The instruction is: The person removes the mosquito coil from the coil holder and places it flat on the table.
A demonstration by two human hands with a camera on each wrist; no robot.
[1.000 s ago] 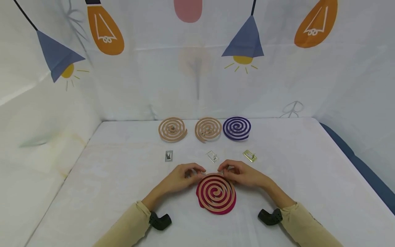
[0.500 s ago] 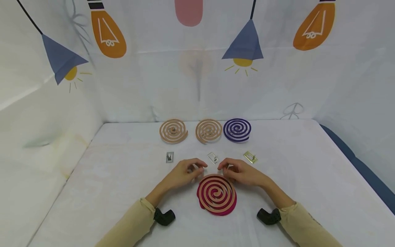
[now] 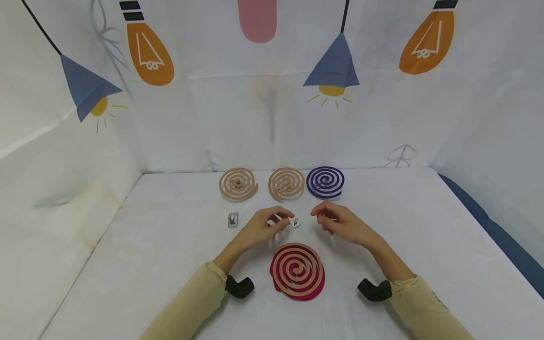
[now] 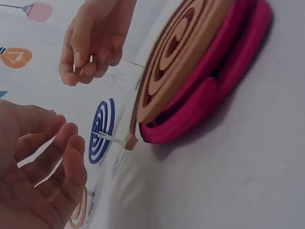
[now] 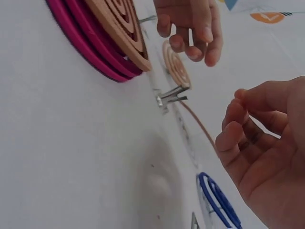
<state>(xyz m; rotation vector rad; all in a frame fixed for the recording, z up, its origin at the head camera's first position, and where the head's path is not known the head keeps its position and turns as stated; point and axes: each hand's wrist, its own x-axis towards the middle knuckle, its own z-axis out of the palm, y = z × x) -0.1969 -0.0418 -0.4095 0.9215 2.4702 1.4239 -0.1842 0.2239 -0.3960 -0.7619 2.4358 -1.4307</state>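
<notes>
A tan mosquito coil (image 3: 297,269) lies on top of magenta coils (image 4: 200,109) on the white table, nearest the person. Just beyond this stack, a small silver metal coil stand (image 3: 295,223) stands with its prong raised. My left hand (image 3: 268,225) hovers at the left side of that stand, fingers loosely curved and holding nothing. To the right of the stand, my right hand (image 3: 345,225) is held above the table, thumb near the bent fingers, nothing between them. The gold stand is hidden behind the right hand in the head view.
Two tan coils (image 3: 238,184) and a dark blue coil (image 3: 325,182) lie in a row along the back edge. Another silver stand (image 3: 233,220) is at the left. A white cloth wall printed with lamps and bulbs rises behind the table.
Both hands have moved forward, from the far edge of the coil stack to either side of the middle stand. The right hand now covers the gold stand. The stack stays in place.
</notes>
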